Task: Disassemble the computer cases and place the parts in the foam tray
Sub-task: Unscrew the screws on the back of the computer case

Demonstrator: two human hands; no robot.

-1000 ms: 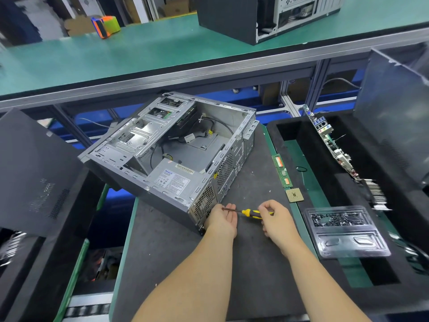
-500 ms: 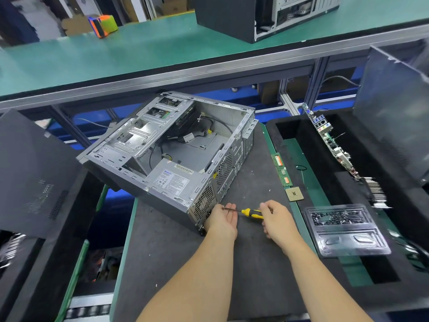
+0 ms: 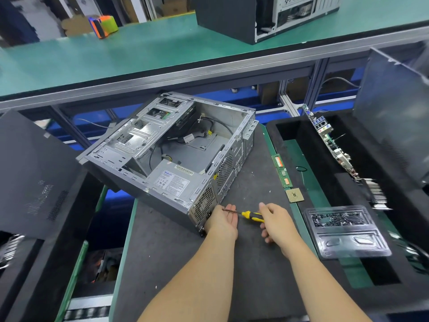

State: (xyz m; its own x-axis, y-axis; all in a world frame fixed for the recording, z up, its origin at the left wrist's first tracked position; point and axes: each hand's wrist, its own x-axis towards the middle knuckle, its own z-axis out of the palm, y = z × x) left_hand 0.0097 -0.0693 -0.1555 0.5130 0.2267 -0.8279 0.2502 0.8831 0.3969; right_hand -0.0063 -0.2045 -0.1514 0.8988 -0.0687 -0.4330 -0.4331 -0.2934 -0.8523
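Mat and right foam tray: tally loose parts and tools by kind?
Screwdriver: 1
RAM stick: 1
CPU chip: 1
Motherboard: 1
Clear plastic screw tray: 1
Open computer case: 1
Total: 6

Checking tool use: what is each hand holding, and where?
Right hand grips the screwdriver by its yellow handle; left hand steadies its shaft.
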